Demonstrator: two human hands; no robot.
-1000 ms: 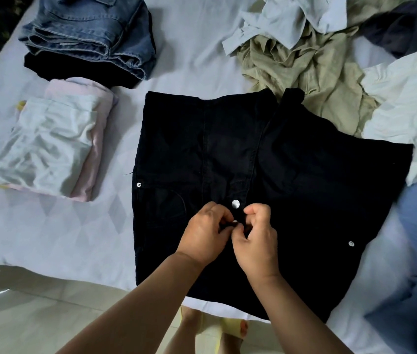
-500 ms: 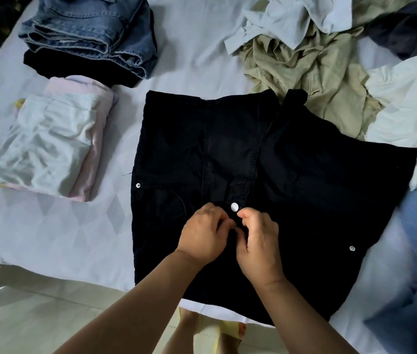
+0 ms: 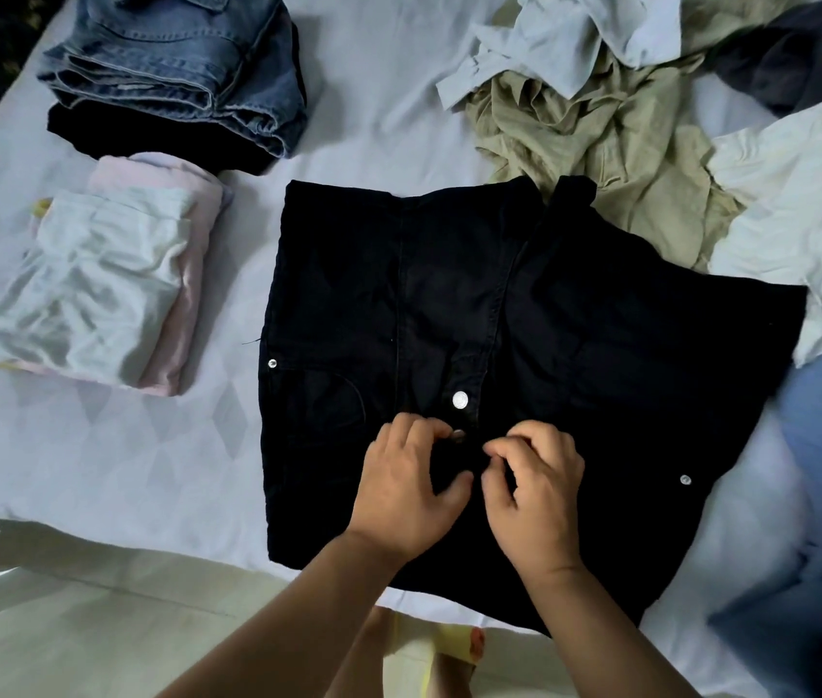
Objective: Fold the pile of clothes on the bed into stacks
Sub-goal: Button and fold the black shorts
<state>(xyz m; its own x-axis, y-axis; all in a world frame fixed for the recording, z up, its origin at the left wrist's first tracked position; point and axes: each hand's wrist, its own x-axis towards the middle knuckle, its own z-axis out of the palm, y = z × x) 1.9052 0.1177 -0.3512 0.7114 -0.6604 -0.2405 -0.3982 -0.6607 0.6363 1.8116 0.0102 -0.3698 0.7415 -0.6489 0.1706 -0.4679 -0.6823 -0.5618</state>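
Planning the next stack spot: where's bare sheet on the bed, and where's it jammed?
Bare sheet lies between the pale folded stack and the black shorts, reaching the near bed edge. Another patch lies between the folded jeans and the unfolded pile. The right side is crowded, with clothes touching the shorts.

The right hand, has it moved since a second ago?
Yes. The right hand has slid rightward away from the silver button on the black shorts, opening a gap to the left hand.

No legible text or labels.
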